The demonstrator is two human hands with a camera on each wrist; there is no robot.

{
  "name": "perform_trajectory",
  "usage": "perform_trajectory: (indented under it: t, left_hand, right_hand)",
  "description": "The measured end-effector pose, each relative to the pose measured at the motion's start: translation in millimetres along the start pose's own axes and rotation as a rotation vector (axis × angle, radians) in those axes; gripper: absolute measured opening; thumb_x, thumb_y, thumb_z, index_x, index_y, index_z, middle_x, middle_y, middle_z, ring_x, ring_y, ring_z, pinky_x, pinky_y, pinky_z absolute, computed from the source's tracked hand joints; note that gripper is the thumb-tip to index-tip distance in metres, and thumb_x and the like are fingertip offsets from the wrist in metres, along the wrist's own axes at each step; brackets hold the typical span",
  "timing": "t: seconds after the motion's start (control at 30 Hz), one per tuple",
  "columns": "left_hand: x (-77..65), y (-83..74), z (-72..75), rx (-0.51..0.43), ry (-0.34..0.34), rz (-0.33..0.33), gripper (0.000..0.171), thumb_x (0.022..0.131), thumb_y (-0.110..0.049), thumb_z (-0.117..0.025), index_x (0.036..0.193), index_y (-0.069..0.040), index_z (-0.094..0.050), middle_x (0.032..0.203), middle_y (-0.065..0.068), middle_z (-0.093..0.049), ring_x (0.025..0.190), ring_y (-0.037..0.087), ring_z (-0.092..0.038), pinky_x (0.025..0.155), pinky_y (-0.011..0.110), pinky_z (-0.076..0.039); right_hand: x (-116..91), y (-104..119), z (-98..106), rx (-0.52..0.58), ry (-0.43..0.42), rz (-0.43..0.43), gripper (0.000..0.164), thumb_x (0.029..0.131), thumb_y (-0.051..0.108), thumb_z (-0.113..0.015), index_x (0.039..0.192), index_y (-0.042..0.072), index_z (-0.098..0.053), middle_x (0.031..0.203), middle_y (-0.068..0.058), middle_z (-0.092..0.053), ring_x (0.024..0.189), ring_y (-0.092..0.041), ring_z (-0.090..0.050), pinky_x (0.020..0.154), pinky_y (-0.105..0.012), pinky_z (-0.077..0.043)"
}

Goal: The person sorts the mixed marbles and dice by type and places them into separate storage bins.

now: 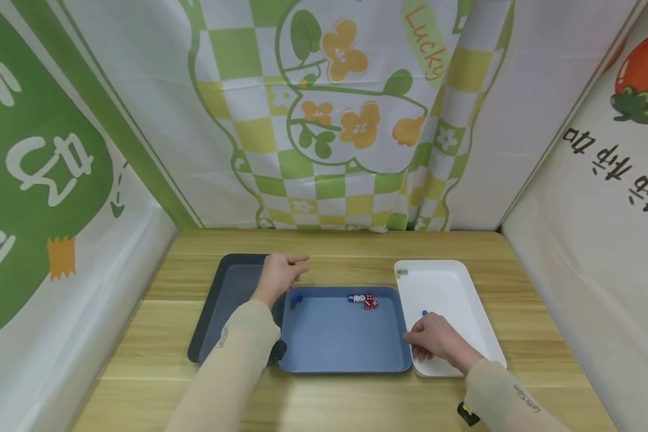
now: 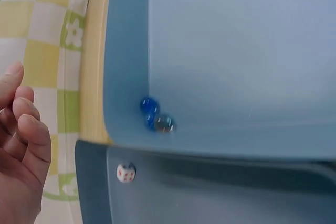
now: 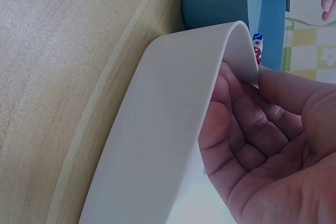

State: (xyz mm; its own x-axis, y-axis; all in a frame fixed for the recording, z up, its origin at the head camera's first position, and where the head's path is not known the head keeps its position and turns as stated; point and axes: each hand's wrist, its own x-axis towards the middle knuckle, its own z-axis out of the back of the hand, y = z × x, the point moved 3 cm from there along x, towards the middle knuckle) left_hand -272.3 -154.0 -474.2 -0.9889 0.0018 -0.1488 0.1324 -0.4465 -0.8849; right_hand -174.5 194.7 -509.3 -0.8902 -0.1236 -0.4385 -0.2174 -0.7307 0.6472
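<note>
My left hand (image 1: pixel 278 277) hovers over where the dark tray (image 1: pixel 202 324) meets the blue tray (image 1: pixel 345 367). Its fingers are loosely bent, with nothing between them. In the left wrist view, blue marbles (image 2: pixel 149 104) and a clear marble (image 2: pixel 165 123) sit in the blue tray's corner, and a white die (image 2: pixel 126 172) lies in the dark tray. My right hand (image 1: pixel 437 337) is at the white tray's (image 1: pixel 488 327) near left corner, thumb tip at the rim and other fingers curled inside. A blue marble (image 1: pixel 425 312) lies just beyond it. I cannot tell whether its fingertips hold anything.
Red, white and blue dice (image 1: pixel 363 299) cluster along the blue tray's far wall. Greenish marbles (image 1: pixel 402 273) lie in the white tray's far left corner. The three trays stand side by side on a wooden table (image 1: pixel 345 402), with a patterned curtain (image 1: pixel 345 198) behind.
</note>
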Motion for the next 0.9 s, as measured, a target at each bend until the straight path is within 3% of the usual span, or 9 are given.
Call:
perform_trajectory:
  t: [0.13,0.3,0.57,0.9]
  left_hand:
    - [-4.1,-3.4,-15.3,0.014,0.044,-0.01,0.026,0.096,-0.019,-0.073,0.122,-0.019,-0.077,0.081,0.025,-0.07,0.047,0.015,-0.049,0.046,0.029,-0.043]
    - [-8.5,-4.1,-33.7,0.018,0.104,-0.023,0.026,0.096,-0.02,-0.074,0.122,-0.02,-0.077,0.084,0.029,-0.069,0.047,0.014,-0.048,0.047,0.032,-0.045]
    - [-13.9,0.2,-58.8,0.006,0.209,-0.024,0.031,0.097,-0.019,-0.073,0.126,-0.011,-0.074,0.083,0.032,-0.068,0.045,0.012,-0.046,0.046,0.028,-0.042]
    - [-14.6,4.2,-77.9,0.078,0.274,-0.038,0.028,0.095,-0.016,-0.075,0.123,-0.012,-0.076,0.073,0.027,-0.066,0.043,0.013,-0.045,0.042,0.026,-0.038]
  right_hand:
    - [1,-1,0,-0.011,0.002,0.002,0.028,0.095,0.015,-0.07,0.069,0.005,-0.072,0.061,-0.005,-0.067,0.054,-0.014,-0.059,0.052,-0.025,-0.049]
    - [3,-2,0,-0.002,0.011,0.006,0.028,0.095,0.015,-0.07,0.07,0.004,-0.072,0.062,-0.005,-0.068,0.054,-0.014,-0.06,0.051,-0.024,-0.049]
    - [-1,-1,-1,0.004,0.009,0.013,0.03,0.096,0.015,-0.07,0.068,0.005,-0.071,0.061,-0.005,-0.068,0.053,-0.014,-0.059,0.051,-0.025,-0.048]
    - [-1,0,-1,0.003,0.002,0.018,0.031,0.096,0.014,-0.07,0.067,0.004,-0.071,0.06,-0.005,-0.067,0.053,-0.014,-0.058,0.05,-0.024,-0.048]
